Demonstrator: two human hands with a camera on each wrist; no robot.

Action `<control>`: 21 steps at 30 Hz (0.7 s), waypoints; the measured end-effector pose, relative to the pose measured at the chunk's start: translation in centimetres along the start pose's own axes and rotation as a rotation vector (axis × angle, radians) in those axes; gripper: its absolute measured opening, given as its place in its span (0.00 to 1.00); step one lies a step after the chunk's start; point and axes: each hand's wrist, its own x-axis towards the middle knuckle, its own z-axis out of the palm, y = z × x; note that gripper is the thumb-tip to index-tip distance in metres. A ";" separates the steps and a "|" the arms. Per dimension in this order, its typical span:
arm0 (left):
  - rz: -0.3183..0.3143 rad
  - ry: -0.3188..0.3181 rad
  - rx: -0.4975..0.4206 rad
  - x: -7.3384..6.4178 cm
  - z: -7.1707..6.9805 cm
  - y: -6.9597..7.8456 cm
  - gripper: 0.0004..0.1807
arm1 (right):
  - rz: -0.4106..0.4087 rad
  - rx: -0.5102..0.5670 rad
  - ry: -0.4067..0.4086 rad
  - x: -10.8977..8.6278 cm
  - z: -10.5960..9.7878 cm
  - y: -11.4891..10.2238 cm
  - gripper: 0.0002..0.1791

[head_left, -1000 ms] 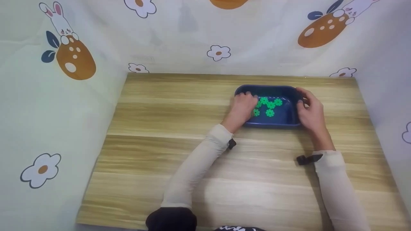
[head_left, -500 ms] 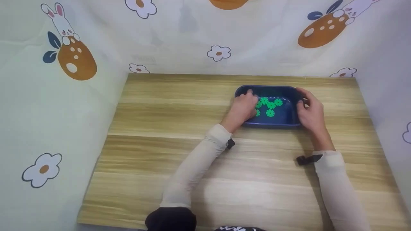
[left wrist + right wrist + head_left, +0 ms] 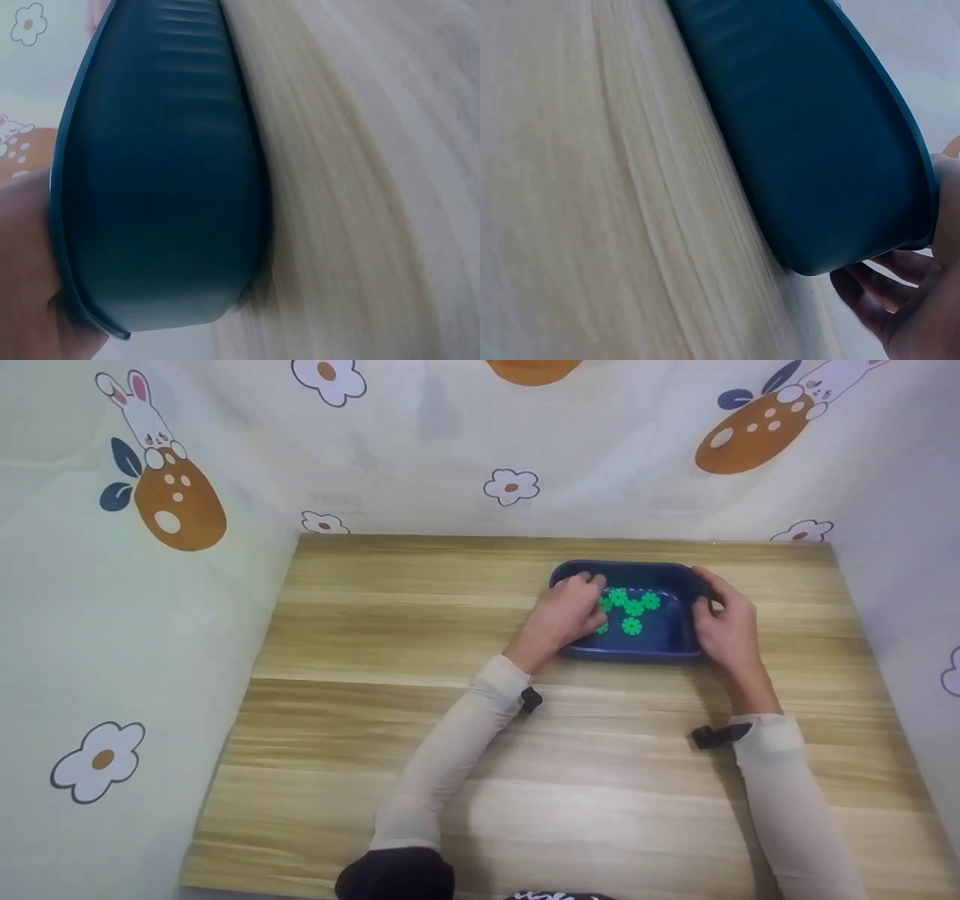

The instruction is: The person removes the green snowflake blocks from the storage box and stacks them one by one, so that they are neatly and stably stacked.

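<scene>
A dark blue plastic box (image 3: pixel 637 649) with rounded corners stands on the wooden table. Inside lie several green flower-shaped discs (image 3: pixel 632 626), like toothed connector pieces. My left hand (image 3: pixel 564 611) reaches over the box's left end, its fingers bent inside beside the leftmost discs. Whether a disc is between those fingertips is hidden. At the opposite end my right hand (image 3: pixel 727 622) grips the wall, thumb over the rim and fingers outside. In the right wrist view, that hand's fingers (image 3: pixel 866 292) curl against the box's outer end. The left wrist view mostly shows the box's outer side (image 3: pixel 165 165).
The wood-grain tabletop (image 3: pixel 375 660) stretches left of the box and in front of it. Pale cloth walls (image 3: pixel 420 457) printed with rabbits and flowers enclose the back and sides. A black strap device (image 3: pixel 720 735) sits at the right wrist.
The left hand has shifted slightly inside the box, its fingers moving a little right and its wrist drawing back left. The right hand and the box have stayed in place.
</scene>
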 end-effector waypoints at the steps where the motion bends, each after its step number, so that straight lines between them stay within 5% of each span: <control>1: 0.013 0.018 -0.011 -0.1 0.0 -0.1 0.16 | 0.003 0.002 0.000 0.0 0.0 0.0 0.27; 11: 0.054 0.074 -0.153 -0.9 -1.1 -1.1 0.17 | 0.030 0.067 0.021 0.0 0.3 0.3 0.28; 21: 0.081 0.131 -0.260 -3.3 -2.0 -2.3 0.19 | 0.105 0.123 0.024 0.4 0.3 1.0 0.25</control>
